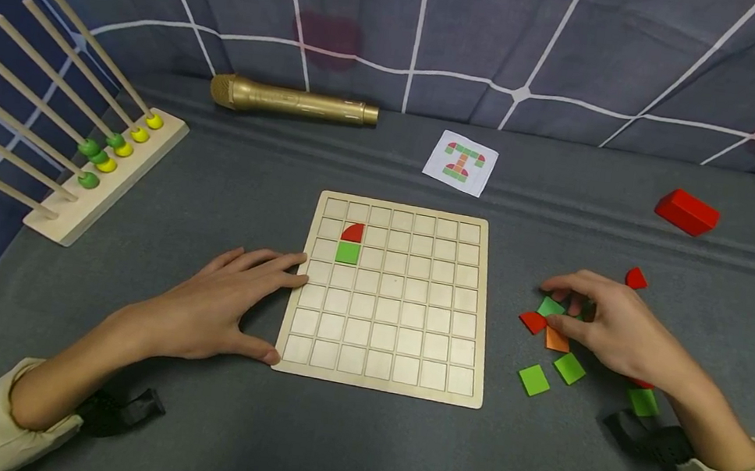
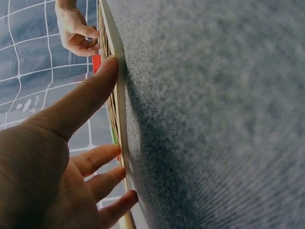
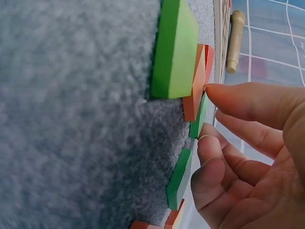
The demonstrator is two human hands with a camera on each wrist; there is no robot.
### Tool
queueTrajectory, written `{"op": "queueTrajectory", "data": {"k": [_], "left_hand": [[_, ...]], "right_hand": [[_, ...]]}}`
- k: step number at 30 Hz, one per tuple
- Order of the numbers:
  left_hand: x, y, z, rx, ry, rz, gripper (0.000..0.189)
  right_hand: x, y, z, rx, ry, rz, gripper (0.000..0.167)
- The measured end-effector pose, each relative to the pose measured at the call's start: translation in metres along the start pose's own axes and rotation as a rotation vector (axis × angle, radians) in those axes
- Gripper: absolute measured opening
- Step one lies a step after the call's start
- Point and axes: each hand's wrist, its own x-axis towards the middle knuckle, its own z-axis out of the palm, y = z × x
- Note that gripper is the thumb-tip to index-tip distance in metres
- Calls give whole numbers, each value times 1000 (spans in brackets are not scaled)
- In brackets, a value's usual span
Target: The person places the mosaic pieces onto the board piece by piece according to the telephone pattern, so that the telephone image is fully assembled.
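A square wooden grid board [image 1: 481, 342] lies on the table, with a red quarter-circle tile [image 1: 353, 232] just above a green square tile [image 1: 348, 253] in its cells. Along the board's left edge rests my left hand [image 1: 216, 306], fingers extended and thumb at the near corner. My right hand [image 1: 621, 324] is over the loose tiles, thumb and fingertips at opposite edges of a green square tile [image 1: 550, 307] low on the table. Beside it lie a red tile [image 1: 533, 322] and an orange square tile [image 1: 556, 340]. The palm hides part of the pile.
Nearer me are loose green tiles [image 1: 533, 380]. A printed pattern card [image 1: 461, 163] lies behind the board. Further out are a gold microphone [image 1: 295, 102], a red block [image 1: 687, 212] and a peg stand with green and yellow beads [image 1: 115, 184].
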Motion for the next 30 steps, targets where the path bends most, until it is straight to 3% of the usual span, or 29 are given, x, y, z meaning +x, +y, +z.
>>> {"op": "queueTrajectory", "data": {"k": [30], "left_hand": [[0,1,-1,4,-1,-6,97]], "right_hand": [[1,1,-3,-95,-9,7,38]]}}
